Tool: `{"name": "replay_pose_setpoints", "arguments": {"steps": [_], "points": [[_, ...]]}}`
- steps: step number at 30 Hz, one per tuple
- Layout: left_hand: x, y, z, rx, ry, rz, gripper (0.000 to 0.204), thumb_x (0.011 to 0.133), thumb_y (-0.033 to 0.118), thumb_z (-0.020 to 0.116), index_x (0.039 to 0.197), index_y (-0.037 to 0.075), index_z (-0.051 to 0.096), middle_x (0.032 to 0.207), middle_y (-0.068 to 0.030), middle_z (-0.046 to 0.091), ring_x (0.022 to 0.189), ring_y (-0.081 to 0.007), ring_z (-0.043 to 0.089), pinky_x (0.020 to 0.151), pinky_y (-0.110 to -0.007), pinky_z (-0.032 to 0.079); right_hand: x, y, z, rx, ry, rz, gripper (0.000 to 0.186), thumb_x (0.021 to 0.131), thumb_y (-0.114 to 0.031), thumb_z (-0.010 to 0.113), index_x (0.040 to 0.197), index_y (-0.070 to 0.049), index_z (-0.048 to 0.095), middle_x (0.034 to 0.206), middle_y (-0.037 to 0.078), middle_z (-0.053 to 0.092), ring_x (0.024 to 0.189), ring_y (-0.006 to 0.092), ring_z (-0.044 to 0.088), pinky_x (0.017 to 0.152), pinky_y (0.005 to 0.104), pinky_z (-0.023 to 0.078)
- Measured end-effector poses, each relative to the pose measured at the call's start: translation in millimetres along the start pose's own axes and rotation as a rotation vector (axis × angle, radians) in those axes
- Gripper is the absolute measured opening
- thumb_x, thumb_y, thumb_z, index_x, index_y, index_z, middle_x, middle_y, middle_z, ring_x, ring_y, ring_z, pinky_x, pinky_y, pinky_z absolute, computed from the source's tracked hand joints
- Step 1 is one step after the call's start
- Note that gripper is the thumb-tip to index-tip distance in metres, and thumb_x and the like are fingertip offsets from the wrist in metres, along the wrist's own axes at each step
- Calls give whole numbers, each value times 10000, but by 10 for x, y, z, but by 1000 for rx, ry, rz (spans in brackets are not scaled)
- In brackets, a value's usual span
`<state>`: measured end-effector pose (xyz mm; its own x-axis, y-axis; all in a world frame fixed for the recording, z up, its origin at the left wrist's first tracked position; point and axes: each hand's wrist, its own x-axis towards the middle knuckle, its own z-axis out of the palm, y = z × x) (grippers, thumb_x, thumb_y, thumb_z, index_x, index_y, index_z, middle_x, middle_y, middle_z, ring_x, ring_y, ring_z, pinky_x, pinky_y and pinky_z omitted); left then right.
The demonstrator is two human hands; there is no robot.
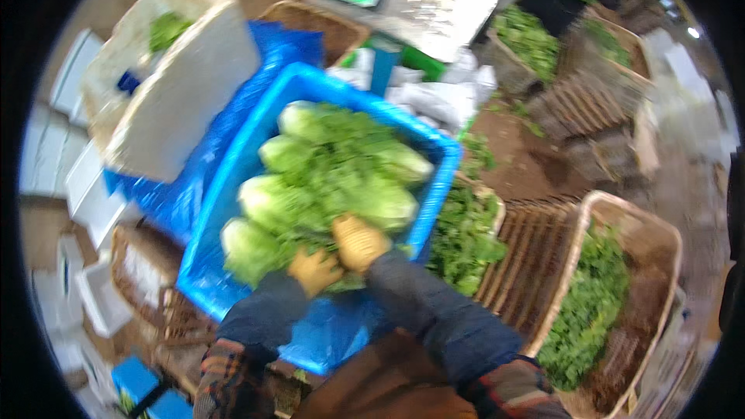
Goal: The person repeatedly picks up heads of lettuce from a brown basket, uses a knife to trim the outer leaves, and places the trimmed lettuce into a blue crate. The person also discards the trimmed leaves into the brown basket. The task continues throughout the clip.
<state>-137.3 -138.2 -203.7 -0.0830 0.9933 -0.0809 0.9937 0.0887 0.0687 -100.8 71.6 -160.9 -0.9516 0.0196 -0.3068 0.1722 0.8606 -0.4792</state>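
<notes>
Both my hands wear yellow work gloves and reach into the near part of a crate lined with blue plastic. Pale green napa cabbages lie in two rows there, their leafy tops meeting in the middle. My left hand rests among leaves at the near end, fingers bent. Close beside it, my right hand curls down over the leaves next to the right row of cabbages. Its fingertips are hidden, and blur keeps me from making out what either hand grips.
A white foam box stands at the far left on blue plastic sheeting. Beyond the crate is a scale with green displays. Leafy greens fill part of a box on the right. A slatted crate lies between.
</notes>
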Motion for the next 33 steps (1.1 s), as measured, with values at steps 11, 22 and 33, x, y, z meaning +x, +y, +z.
{"name": "replay_pose_setpoints", "arguments": {"steps": [11,22,33], "points": [[-356,237,-1002,-333,-762,-342,906,790,327,793,1578,139,388,1522,-258,474,1411,-493,418,1129,-585,406,-2748,1051,-1241,261,788,93,682,855,42,585,1516,-20,426,1282,270,624,1159,410,632,980,464,539],[2342,2868,-1201,-994,123,302,213,927,192,629,1053,26,674,1016,-204,698,967,-385,685,767,-490,550,-5080,6346,-1743,-7,490,690,817,780,-125,836,1506,-44,469,1466,236,544,1343,377,536,1093,480,472],[2436,3331,-600,-1284,-78,149,534,1045,287,594,1545,139,478,1179,-203,663,1090,-420,630,859,-535,540,-5312,6266,-1097,-410,893,868,755,873,222,411,1547,-114,459,1518,162,515,1382,354,496,1125,477,446]]}}
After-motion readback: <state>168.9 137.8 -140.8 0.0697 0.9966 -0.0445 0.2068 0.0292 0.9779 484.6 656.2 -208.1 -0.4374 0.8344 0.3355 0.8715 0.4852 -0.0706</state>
